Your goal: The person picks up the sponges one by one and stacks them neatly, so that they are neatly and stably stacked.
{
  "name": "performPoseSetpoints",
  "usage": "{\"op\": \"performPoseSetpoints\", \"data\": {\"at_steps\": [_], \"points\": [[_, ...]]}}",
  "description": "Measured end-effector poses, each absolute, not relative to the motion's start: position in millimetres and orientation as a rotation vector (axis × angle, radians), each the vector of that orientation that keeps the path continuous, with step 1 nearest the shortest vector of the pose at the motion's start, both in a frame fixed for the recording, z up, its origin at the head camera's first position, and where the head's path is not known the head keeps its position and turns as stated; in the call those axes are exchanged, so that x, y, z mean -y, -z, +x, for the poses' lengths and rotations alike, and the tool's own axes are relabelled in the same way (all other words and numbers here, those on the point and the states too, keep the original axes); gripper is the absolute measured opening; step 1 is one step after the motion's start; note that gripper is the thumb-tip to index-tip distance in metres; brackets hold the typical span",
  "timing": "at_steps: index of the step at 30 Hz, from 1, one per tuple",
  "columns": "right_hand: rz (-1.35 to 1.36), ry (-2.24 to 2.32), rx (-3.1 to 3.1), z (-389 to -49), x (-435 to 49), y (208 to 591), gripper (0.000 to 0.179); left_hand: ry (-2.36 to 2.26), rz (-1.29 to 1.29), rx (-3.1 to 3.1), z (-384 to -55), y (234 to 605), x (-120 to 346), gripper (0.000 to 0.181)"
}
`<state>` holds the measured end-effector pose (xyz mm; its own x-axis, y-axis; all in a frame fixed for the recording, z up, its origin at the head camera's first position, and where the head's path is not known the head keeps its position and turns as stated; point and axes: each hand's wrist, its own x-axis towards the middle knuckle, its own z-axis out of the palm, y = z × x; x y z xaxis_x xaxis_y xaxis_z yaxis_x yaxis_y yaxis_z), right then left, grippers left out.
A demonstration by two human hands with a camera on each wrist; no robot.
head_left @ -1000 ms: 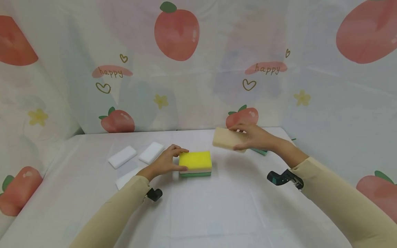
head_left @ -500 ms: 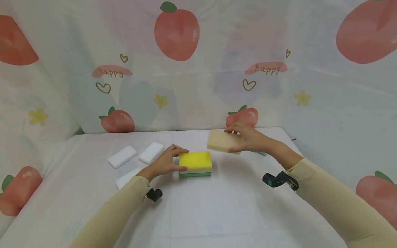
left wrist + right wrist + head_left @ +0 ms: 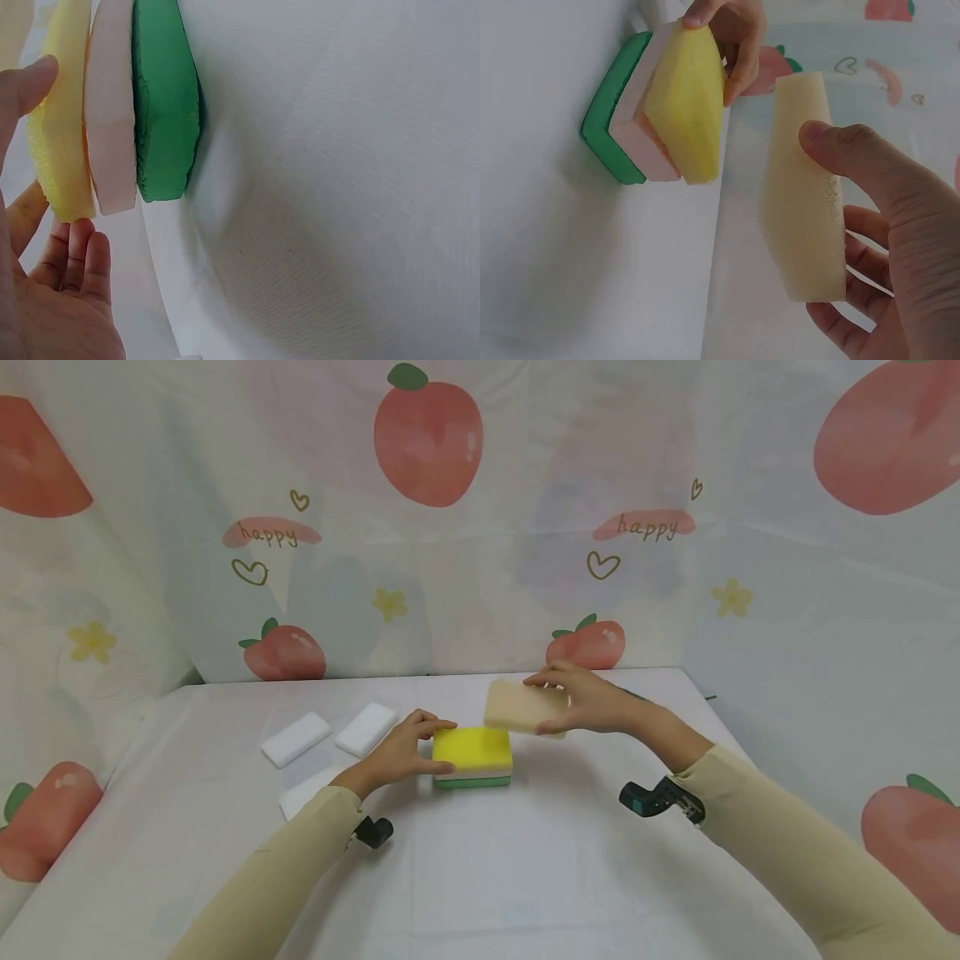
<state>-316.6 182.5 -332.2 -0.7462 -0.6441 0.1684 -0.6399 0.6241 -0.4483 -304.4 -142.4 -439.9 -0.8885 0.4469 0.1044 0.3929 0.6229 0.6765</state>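
Now: right hand [image 3: 591,700] clamped fingers [image 3: 870,260] on cream sponge [image 3: 517,705] | left hand [image 3: 405,750] pinched yellow sponge [image 3: 472,749] atop pink-and-green stack [image 3: 144,112] | too low a pass could've skewed it

Stack of three flat rectangular sponges on the worktop [image 3: 570,877]: rough green one [image 3: 166,112] at bottom, smooth pale-pink one [image 3: 111,120] in the middle, bright yellow porous one [image 3: 471,748] on top, long sides roughly parallel to the worktop's far edge. Yellow one's left end is between thumb and fingers of the left hand [image 3: 405,752]. Cream rectangular foam sponge [image 3: 517,706] is off the worktop, tilted, right end gripped by the right hand [image 3: 588,697], apart from the yellow top.
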Motion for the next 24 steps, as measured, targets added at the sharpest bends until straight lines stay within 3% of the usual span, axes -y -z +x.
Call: {"op": "performPoseSetpoints", "data": {"at_steps": [24], "points": [[-1.136, 0.807, -2.775, -318, -156, 347, 0.065, -1.151, 0.705, -2.764, -306, 443, 143, 0.066]]}}
